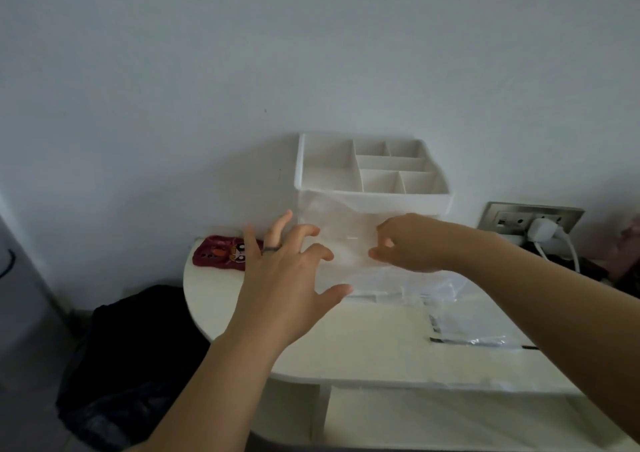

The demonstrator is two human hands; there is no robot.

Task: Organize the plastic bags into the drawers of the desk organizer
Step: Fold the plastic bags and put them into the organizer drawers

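Evidently the desk (363,347) carries the desk organizer (398,200), its drawers hidden behind a clear plastic bag (343,240) held up before it. Spare plastic bags (464,330) lie at its right. The right hand (415,243) pinches the bag's edge; the left hand (284,264) hovers beside it, fingers (311,230) spread and bent. Flattening seems in hand; next a drawer needs opening.

Dim, flat, bluish light; wall (173,53) reads grey. Faint shadow left of desk organizer (372,195). Wide-angle bowing at edges, slight softness overall.

One desk organizer (372,195), two hands (277,271) (412,243), several plastic bags (478,337), one phone case (221,254)
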